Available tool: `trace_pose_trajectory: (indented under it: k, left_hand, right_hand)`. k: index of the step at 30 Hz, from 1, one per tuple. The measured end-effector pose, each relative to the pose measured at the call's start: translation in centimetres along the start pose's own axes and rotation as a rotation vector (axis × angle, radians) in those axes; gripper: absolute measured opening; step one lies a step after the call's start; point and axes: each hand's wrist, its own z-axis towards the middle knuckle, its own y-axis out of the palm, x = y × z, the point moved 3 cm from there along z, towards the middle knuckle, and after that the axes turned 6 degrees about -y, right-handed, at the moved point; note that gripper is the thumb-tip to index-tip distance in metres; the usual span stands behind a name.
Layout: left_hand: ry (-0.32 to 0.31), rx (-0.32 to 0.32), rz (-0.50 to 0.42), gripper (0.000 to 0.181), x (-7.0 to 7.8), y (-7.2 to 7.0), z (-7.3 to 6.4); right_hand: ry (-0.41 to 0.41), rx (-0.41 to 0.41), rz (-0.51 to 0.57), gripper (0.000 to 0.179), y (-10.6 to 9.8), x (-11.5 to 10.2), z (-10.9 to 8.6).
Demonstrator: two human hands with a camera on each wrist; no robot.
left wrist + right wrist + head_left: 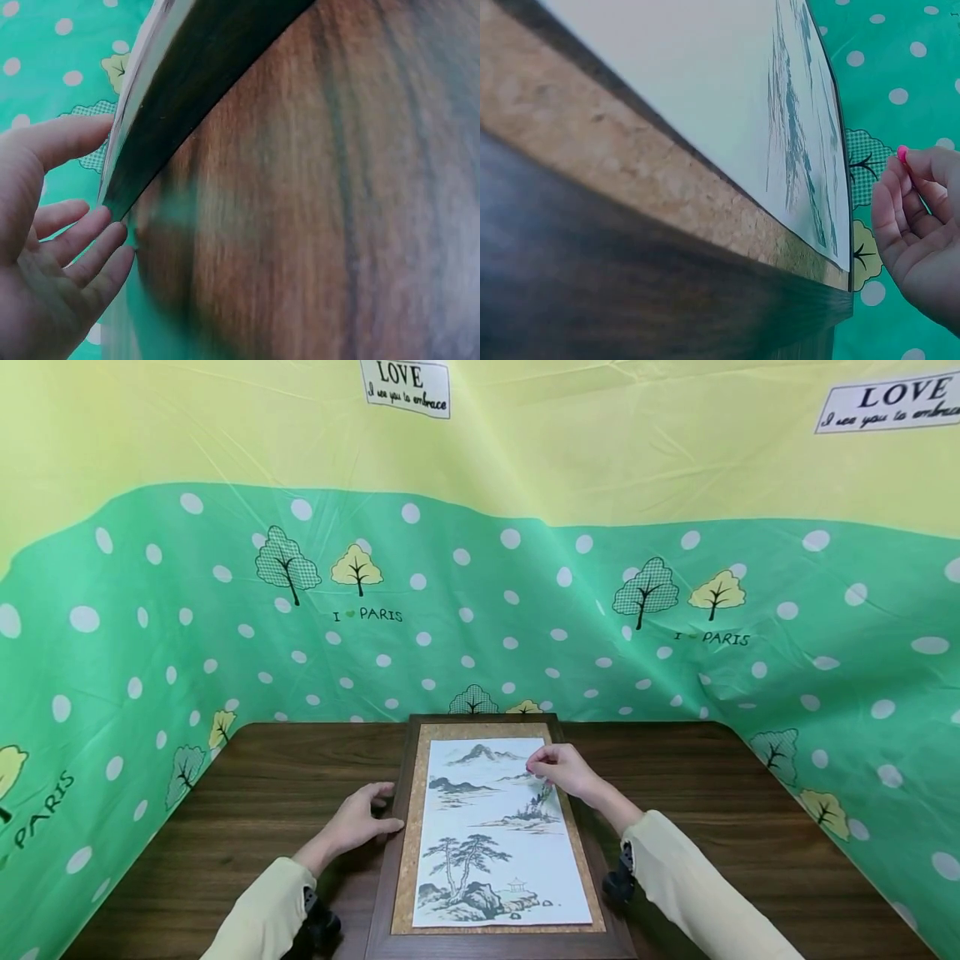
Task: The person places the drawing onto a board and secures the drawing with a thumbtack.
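A framed cork board (pixel 417 860) with a dark wooden frame (pixel 386 893) lies on the table. On the cork is a white sheet printed with an ink landscape (pixel 495 810) of mountains, pines and rocks. My right hand (pixel 566 770) is over the sheet's upper right part, pinching a small pink pushpin (pixel 903 154) between thumb and fingertips; in the right wrist view the hand is raised above the board. My left hand (pixel 358 820) is at the frame's left edge, thumb touching it and the other fingers loosely bent alongside (pixel 67 247).
The dark wood-grain table (pixel 300 760) extends on both sides of the board. Behind it hangs a green and yellow cloth (pixel 510 610) with dots and trees. Black devices sit at the left wrist (pixel 322 927) and right wrist (pixel 619 881).
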Motion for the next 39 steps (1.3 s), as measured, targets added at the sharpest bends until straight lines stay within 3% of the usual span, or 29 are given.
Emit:
trace_pose_trajectory:
  k: [10,21,30,39]
  left_hand:
    - [-0.029,-0.045,-0.045,0.059,-0.5,0.4,0.3]
    - [-0.019,-0.161,-0.14,0.062,-1.1,-0.1,0.4]
    - [-0.009,-0.162,-0.159,0.062,-1.3,-0.2,0.5]
    - [0.005,-0.167,-0.194,0.06,-0.9,-0.3,0.3]
  right_hand:
    - [0.06,0.012,-0.003,0.022,1.1,0.5,2.0]
    - [0.126,0.063,0.003,0.02,1.9,1.4,4.8]
    - [0.136,0.07,-0.007,0.018,3.2,1.4,6.8]
    - [0.225,0.093,0.038,0.017,4.1,2.4,8.2]
